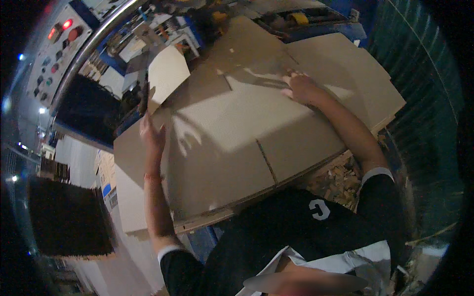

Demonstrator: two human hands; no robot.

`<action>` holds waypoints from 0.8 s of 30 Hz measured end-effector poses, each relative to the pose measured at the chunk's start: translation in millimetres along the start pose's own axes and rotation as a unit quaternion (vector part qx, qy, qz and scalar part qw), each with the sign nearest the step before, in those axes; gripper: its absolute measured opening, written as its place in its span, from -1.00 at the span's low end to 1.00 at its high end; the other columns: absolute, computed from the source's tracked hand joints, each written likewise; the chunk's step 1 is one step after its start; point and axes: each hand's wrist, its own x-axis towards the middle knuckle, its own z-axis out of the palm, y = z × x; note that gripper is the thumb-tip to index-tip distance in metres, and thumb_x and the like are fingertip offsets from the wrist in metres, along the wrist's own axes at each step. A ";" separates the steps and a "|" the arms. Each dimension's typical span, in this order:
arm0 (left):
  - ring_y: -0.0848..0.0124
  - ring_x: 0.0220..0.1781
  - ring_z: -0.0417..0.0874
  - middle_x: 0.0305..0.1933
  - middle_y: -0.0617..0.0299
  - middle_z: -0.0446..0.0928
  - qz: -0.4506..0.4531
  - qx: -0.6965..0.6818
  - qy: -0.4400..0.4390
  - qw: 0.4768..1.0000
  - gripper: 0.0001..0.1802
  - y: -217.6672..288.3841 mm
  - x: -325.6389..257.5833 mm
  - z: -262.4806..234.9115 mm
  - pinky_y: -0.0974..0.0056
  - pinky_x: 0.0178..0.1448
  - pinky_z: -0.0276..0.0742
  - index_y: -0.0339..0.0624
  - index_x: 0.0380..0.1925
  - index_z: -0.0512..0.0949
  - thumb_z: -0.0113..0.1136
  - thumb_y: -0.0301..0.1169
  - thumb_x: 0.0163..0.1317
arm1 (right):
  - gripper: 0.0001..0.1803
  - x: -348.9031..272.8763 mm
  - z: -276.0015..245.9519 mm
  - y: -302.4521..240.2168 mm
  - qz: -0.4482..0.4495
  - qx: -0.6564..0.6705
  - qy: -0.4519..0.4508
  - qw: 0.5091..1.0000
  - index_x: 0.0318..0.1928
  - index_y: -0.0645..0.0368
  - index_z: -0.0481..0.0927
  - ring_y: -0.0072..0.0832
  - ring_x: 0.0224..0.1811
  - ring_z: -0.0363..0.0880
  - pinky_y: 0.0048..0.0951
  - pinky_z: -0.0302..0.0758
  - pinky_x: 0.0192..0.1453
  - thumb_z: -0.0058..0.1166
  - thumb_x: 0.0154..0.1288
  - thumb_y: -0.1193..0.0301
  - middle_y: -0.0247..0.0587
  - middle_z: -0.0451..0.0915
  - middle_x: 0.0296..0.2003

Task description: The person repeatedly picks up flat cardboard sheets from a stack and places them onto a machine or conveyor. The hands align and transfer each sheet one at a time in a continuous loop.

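A large slotted sheet of brown cardboard (212,133) lies in front of me on what looks like a stack of similar sheets. My right hand (302,90) is over its far right part, fingers stretched out and holding nothing; whether it touches the surface I cannot tell. Upright at the sheet's left side is my left hand (153,135), thumb apart from the fingers. Its fingertips are at the foot of a dark bar (144,93) and a raised pale cardboard piece (169,71), and contact there is unclear. Hand shadows fall across the sheet.
A control panel (57,54) with buttons and red lights stands at the far left behind a curved metal rail (94,42). Blue machinery (182,34) is beyond the cardboard. Scraps (343,180) lie below its near right edge. A green curtain-like wall (419,74) lines the right.
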 end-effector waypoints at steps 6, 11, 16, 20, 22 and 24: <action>0.02 0.08 0.43 0.09 -0.21 0.39 -0.311 0.232 0.169 0.906 -0.36 -88.2 -212.1 -103.6 0.07 0.10 0.37 -0.41 0.07 0.34 0.18 -0.11 0.16 | -0.29 -174.0 -6.9 78.5 0.336 -0.067 0.216 0.914 0.28 0.09 0.20 0.03 0.27 0.20 -0.20 0.26 0.26 0.01 0.21 0.03 0.24 0.21 0.22; -0.04 0.08 0.39 0.11 -0.22 0.34 -0.538 0.331 0.127 0.765 -0.22 -120.3 -317.2 -124.4 0.01 0.04 0.39 -0.36 0.10 0.29 0.16 0.09 0.10 | -0.26 -225.3 34.3 119.5 0.493 -0.125 0.215 0.834 0.27 0.19 0.20 0.15 0.28 0.13 -0.09 0.17 0.30 -0.13 0.25 -0.07 0.27 0.26 0.18; -0.05 0.27 0.26 0.26 -0.17 0.23 -0.462 0.234 0.181 0.836 -0.13 -81.7 -262.9 -121.6 0.02 0.27 0.24 -0.25 0.26 0.18 0.10 0.14 0.11 | -0.17 -208.1 55.7 139.4 0.503 -0.132 0.192 0.832 0.28 0.26 0.16 0.15 0.33 0.00 -0.02 -0.03 0.37 -0.23 0.25 -0.17 0.23 0.19 0.23; -0.01 0.30 0.23 0.30 -0.22 0.15 -0.537 0.079 0.225 0.809 -0.09 -23.1 -211.4 -165.5 0.05 0.31 0.15 -0.37 0.24 0.16 0.17 0.10 0.07 | -0.19 -196.9 51.4 142.4 0.450 -0.048 0.299 0.840 0.30 0.28 0.12 0.14 0.36 -0.07 -0.03 -0.12 0.41 -0.22 0.28 -0.12 0.21 0.14 0.27; 0.07 0.18 0.37 0.14 -0.12 0.36 -0.484 -0.024 0.344 0.804 -0.13 -14.3 -194.8 -187.0 0.04 0.22 0.28 -0.34 0.25 0.15 0.16 0.03 0.08 | -0.27 -193.3 47.1 141.2 0.412 0.022 0.428 0.804 0.28 0.28 0.15 0.04 0.35 0.01 -0.09 -0.05 0.39 -0.12 0.29 0.01 0.16 0.18 0.26; 0.12 0.13 0.44 0.06 -0.05 0.44 -0.343 -0.178 0.479 0.788 -0.27 -22.8 -187.2 -202.2 0.00 0.21 0.31 -0.42 0.17 0.22 0.13 -0.13 0.13 | -0.34 -188.1 41.3 140.5 0.341 0.215 0.582 0.706 0.26 0.27 0.20 -0.08 0.30 0.13 -0.17 0.07 0.34 -0.01 0.28 0.14 0.07 0.23 0.24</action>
